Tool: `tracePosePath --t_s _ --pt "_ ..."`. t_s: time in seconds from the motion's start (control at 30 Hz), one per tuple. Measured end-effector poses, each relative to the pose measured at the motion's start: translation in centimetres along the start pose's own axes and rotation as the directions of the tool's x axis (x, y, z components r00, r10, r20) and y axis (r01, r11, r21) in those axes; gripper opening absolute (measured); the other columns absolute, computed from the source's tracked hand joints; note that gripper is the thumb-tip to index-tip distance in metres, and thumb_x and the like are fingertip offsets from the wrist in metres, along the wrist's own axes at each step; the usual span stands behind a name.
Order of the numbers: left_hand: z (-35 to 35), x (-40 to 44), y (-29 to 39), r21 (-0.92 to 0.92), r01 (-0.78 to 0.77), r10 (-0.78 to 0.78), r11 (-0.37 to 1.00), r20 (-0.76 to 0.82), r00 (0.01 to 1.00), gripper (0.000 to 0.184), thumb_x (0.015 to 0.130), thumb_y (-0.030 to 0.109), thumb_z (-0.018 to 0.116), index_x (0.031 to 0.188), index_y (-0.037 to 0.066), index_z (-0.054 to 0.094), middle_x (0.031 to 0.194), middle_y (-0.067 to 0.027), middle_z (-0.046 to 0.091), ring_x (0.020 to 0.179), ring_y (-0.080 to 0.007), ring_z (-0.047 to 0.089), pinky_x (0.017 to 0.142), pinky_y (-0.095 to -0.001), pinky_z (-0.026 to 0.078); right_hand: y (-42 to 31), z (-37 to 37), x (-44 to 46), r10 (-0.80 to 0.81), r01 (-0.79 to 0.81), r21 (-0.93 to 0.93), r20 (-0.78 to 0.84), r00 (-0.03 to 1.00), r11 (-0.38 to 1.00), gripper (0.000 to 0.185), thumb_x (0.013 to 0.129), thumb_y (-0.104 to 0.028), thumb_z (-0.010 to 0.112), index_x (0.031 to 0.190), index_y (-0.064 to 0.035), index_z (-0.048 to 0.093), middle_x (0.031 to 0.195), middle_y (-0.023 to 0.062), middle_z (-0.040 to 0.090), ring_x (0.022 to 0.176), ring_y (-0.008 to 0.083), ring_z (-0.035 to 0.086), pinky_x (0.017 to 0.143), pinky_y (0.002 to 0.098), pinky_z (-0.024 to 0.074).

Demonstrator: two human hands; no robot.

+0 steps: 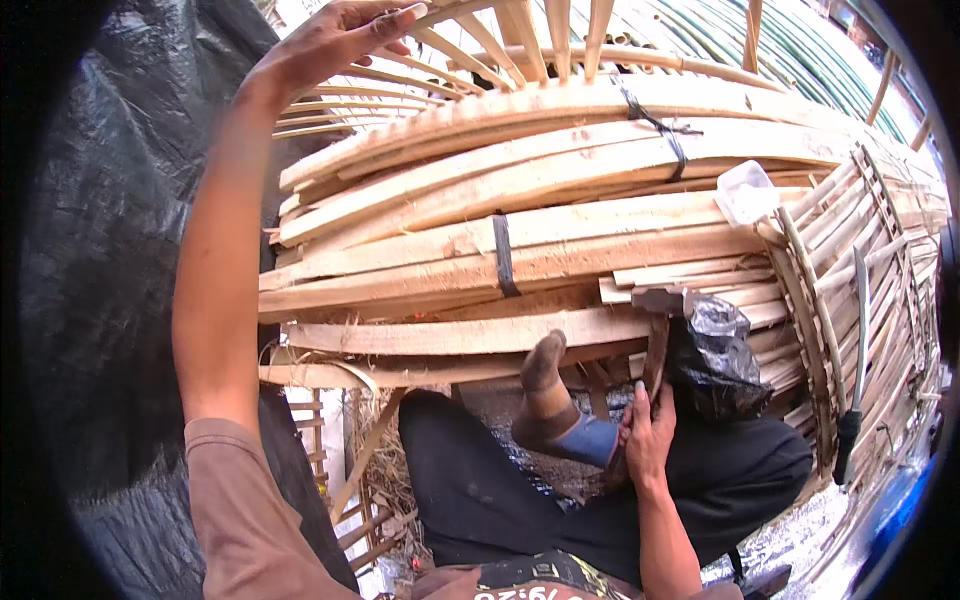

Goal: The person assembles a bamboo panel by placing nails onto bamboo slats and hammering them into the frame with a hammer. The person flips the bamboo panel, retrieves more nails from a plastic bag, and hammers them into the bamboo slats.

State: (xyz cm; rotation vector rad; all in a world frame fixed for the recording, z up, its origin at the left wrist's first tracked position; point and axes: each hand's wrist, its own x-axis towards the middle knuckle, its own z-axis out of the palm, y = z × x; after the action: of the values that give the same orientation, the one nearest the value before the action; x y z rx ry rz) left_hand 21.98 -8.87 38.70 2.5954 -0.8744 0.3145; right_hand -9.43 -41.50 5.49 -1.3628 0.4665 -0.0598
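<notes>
My left hand (340, 42) reaches far forward at the top of the view, its fingers closed around the end of a bamboo strip (450, 13) above a fan of thin slats (485, 50). Low in the middle, my right hand (650, 430) grips the handle of a hammer (660, 302), which points upward with its metal head at the top. Beside the hammer head is a black plastic bag (712, 350). My foot in a brown and blue sock (555, 410) is just left of the right hand.
Bundles of split bamboo (560, 180), tied with black bands (503, 255), lie across the front. A clear plastic container (746, 193) rests on them. To the right are a bamboo lattice (850, 230) and a long blade with a black handle (848, 440). Black sheeting (120, 250) hangs at left.
</notes>
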Motion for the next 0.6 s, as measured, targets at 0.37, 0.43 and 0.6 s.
tracePosePath --t_s 0.37,0.43,0.6 --pt "-2.9 3.1 -2.8 0.072 0.072 -0.07 0.995 -0.033 0.997 0.075 0.089 0.072 0.054 0.128 0.008 0.065 0.103 -0.0101 0.075 0.102 -0.0154 0.068 0.087 -0.0343 0.052 0.0 -0.1 0.2 -0.002 0.002 -0.004 0.033 0.999 1.0 0.036 0.103 -0.031 0.055 0.13 -0.0087 0.045 0.063 -0.002 0.044 0.046 0.005 0.041 0.041 0.0201 0.0349" --pt "-3.2 3.3 -2.2 0.088 0.091 -0.093 0.992 0.019 0.995 0.076 0.089 0.073 0.054 0.128 0.008 0.065 0.1 -0.0103 0.075 0.099 -0.0147 0.067 0.088 -0.0337 0.052 0.1 0.0 0.1 -0.01 0.01 0.015 0.049 0.999 1.0 0.037 0.103 -0.031 0.055 0.132 -0.0089 0.045 0.063 -0.0018 0.044 0.046 0.0049 0.041 0.042 0.0201 0.0349" --pt "-1.5 2.1 0.8 0.146 0.076 -0.076 0.986 -0.003 0.997 0.077 0.089 0.073 0.051 0.13 0.009 0.064 0.098 -0.0101 0.075 0.09 -0.0131 0.066 0.079 -0.0331 0.053 0.1 -0.1 0.0 -0.001 -0.001 0.039 0.048 0.999 0.999 0.04 0.103 -0.03 0.055 0.136 -0.0092 0.045 0.064 -0.0021 0.045 0.049 0.0046 0.041 0.043 0.02 0.0348"
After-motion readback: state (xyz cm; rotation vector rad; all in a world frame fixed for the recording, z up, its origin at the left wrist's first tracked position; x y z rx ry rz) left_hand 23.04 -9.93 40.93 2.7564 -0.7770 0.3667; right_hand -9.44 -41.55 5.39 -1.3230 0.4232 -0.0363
